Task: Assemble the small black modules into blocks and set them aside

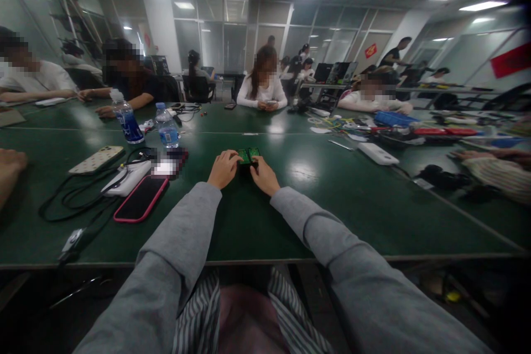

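Between my two hands is a small green circuit board (244, 156) with dark edges and a dark band across its middle. I cannot tell whether it is one board or two side by side. My left hand (224, 169) grips its left side, with fingers curled at the edge. On the right side, my right hand (264, 175) holds it with the thumb along the near edge. The fingers partly hide the board, which is at or just above the green tabletop (257, 215).
To my left are a pink-cased phone (141, 199), a white power strip (126, 178) with black cables, another phone (97, 160) and two water bottles (167, 128). A white power strip (377, 154) and tangled cables (332, 123) lie right. Several people sit around.
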`<action>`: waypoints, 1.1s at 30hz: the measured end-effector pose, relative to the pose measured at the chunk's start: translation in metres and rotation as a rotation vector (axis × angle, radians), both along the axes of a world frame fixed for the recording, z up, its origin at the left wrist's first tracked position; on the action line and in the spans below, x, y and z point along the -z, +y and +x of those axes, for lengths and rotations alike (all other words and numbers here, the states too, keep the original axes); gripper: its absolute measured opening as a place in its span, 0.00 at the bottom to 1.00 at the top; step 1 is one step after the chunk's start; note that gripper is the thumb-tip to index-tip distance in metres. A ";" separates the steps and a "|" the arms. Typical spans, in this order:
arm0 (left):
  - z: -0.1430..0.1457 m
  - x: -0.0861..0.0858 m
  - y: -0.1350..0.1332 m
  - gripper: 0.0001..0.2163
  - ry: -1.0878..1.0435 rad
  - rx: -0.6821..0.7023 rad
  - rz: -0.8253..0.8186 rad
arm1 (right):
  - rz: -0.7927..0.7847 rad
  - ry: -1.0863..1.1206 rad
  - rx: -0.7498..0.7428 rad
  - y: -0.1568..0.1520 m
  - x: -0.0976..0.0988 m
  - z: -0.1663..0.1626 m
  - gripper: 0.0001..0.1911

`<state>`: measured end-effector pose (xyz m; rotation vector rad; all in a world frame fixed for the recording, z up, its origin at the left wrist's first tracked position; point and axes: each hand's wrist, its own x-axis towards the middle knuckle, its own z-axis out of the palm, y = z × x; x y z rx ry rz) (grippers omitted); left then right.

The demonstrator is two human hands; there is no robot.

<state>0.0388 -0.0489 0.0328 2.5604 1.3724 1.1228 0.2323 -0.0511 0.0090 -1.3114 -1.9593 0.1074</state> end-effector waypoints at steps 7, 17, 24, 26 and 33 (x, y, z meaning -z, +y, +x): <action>0.014 0.001 -0.007 0.17 0.099 -0.005 0.010 | 0.022 0.019 0.013 0.002 0.001 0.000 0.20; 0.002 0.002 0.000 0.20 0.074 -0.014 -0.011 | 0.079 0.020 0.139 -0.001 -0.005 0.002 0.16; -0.005 -0.002 -0.001 0.13 -0.007 -0.201 0.020 | 0.140 0.122 0.325 0.019 0.000 0.026 0.17; -0.011 -0.001 0.001 0.13 -0.047 -0.286 0.020 | 0.115 0.171 0.366 0.028 0.006 0.034 0.17; -0.026 0.004 0.010 0.16 -0.007 -0.511 -0.042 | -0.063 0.403 0.435 0.048 0.023 0.045 0.14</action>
